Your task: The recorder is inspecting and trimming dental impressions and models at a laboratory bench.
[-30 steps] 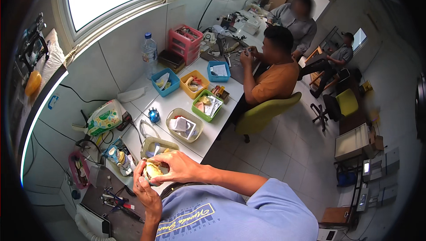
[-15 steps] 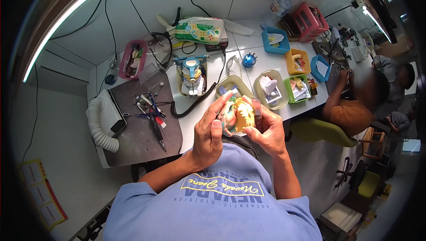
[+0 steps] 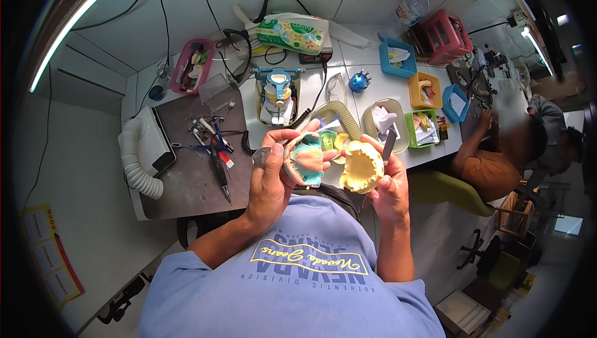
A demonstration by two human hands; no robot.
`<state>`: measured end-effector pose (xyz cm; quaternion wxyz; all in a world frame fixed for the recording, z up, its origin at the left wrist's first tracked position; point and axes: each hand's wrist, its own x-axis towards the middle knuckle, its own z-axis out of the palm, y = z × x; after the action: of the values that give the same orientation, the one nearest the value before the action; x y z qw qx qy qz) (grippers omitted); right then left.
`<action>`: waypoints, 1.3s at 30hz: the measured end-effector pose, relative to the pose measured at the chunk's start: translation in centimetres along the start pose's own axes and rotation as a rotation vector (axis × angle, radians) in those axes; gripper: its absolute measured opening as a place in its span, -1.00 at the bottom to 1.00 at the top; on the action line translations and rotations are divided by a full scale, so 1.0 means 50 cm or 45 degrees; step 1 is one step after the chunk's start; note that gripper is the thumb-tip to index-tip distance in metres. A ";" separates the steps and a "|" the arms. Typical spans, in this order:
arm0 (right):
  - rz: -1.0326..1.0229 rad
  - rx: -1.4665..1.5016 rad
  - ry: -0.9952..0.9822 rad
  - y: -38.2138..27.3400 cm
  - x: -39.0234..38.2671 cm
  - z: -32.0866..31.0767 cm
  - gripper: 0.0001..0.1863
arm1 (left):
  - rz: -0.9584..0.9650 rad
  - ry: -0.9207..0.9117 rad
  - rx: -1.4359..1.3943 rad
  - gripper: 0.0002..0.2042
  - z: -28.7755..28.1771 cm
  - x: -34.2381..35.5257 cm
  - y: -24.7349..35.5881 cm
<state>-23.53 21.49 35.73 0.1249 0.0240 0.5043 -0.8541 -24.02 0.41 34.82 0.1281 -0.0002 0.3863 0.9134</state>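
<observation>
My left hand (image 3: 268, 179) grips a dental impression (image 3: 305, 161) lined in teal and pink, its hollow facing up. A metal tray handle (image 3: 261, 156) sticks out beside the left thumb. In my right hand (image 3: 390, 185) is a yellow plaster dental cast (image 3: 362, 167), with its row of teeth showing. A flat grey metal strip (image 3: 390, 144), perhaps a blade, stands up between the right fingers. The two pieces are held apart, side by side above my lap. Just beyond them, a pale green basket (image 3: 339, 113) holds green and yellow pieces, partly hidden by my hands.
On the left, a dark mat (image 3: 180, 120) carries a handpiece (image 3: 220, 170) and small tools. A blue articulator (image 3: 278, 80) stands in a tray at centre. Coloured baskets, including a yellow one (image 3: 418, 100), line the right. A co-worker in an orange shirt (image 3: 494, 161) sits there.
The impression and cast, close together before, are now spread apart. The impression has turned, so its teal hollow shows. My left hand has moved left and my right hand slightly right.
</observation>
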 end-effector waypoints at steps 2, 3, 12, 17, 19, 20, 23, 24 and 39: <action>0.027 0.029 -0.010 0.003 0.003 -0.004 -0.03 | -0.006 0.017 -0.029 -0.58 0.004 -0.002 0.007; 0.044 0.055 -0.012 0.006 0.004 -0.002 -0.03 | -0.016 0.021 -0.060 -0.59 0.002 -0.003 0.012; -0.010 0.072 0.011 0.012 0.001 -0.010 0.02 | -0.178 0.020 -0.264 -0.57 0.011 -0.005 0.022; -0.015 0.041 0.006 0.017 0.002 -0.014 0.03 | -0.180 -0.059 -0.286 -0.56 0.018 -0.006 0.038; -0.047 0.057 0.037 0.020 0.005 0.006 0.02 | -0.184 -0.068 -0.292 -0.56 0.019 -0.007 0.040; -0.079 0.072 0.067 0.022 0.006 0.013 0.02 | -0.191 -0.055 -0.295 -0.55 0.022 -0.008 0.042; -0.036 0.065 -0.012 0.016 0.002 -0.003 0.01 | -0.207 -0.033 -0.313 -0.55 0.029 -0.013 0.050; -0.038 0.065 -0.013 0.017 0.002 -0.004 0.01 | -0.217 -0.026 -0.326 -0.54 0.031 -0.013 0.051; -0.002 0.158 -0.036 0.042 -0.015 -0.006 -0.02 | -0.112 0.175 -0.029 -0.52 -0.008 -0.025 0.027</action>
<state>-22.34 20.92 33.90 0.1297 0.0194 0.4487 -0.8840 -23.18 -1.06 35.63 0.1415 -0.0813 0.3835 0.9090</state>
